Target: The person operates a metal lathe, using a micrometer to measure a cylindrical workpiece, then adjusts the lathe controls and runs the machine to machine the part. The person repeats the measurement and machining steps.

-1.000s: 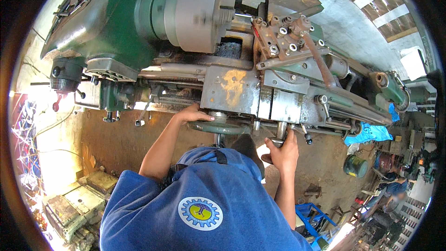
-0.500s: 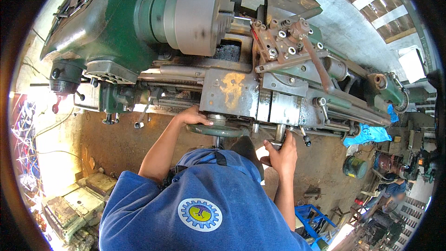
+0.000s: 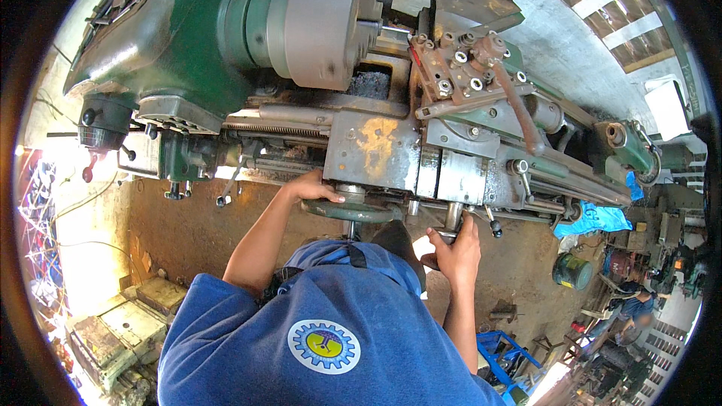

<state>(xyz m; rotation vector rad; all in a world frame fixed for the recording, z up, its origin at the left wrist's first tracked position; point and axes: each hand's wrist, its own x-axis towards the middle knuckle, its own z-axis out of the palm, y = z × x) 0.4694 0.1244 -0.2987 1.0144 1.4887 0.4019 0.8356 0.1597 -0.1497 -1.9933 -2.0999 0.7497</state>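
Vs. a second ago: chuck (image 3: 320, 26) has turned, our grips look unchanged. Left hand (image 3: 311, 187) has its thumb at the handwheel (image 3: 353, 211), by the carriage's (image 3: 353, 158) front-left corner; can't tell hidden fingers. Right hand (image 3: 458, 251) clamps the crank handle (image 3: 445, 234), off the front edge.
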